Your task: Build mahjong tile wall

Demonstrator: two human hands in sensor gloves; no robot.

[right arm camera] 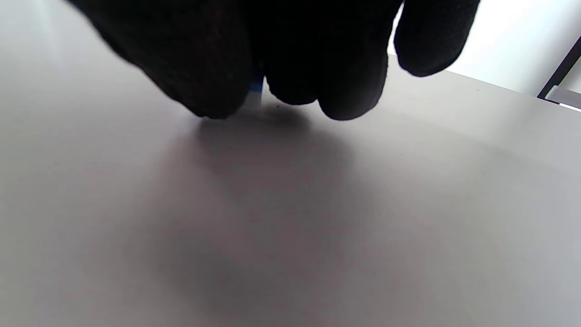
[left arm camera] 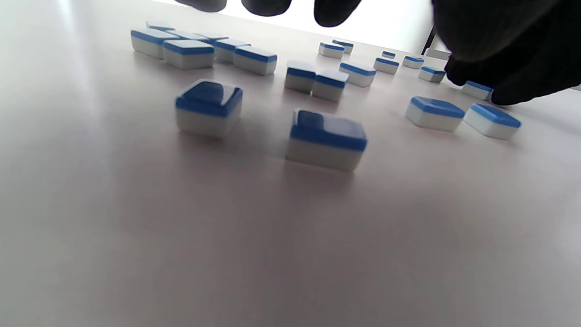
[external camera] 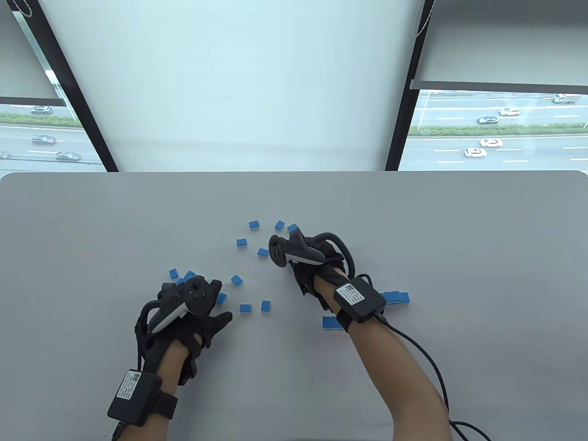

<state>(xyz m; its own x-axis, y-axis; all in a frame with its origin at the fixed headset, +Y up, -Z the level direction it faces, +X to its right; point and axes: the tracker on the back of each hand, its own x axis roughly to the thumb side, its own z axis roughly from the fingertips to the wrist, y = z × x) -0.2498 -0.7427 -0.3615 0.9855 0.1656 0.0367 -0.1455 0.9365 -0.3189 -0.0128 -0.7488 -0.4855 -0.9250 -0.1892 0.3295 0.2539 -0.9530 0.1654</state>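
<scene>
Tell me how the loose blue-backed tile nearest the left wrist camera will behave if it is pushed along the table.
The tile looks like a rigid block lying flat on its wide face, so it should slide rather than tip or roll. The table looks smooth and glossy, so it probably slides easily. Rounded edges may make it slippery to pinch.

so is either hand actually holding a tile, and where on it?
Right hand: fingers curl round a blue-backed tile, only a sliver showing, so the hold point cannot be told. Left hand holds nothing.

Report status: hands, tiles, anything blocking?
Right hand pinching a tile. Left hand open over loose tiles. Short row started. Nothing blocking.
</scene>
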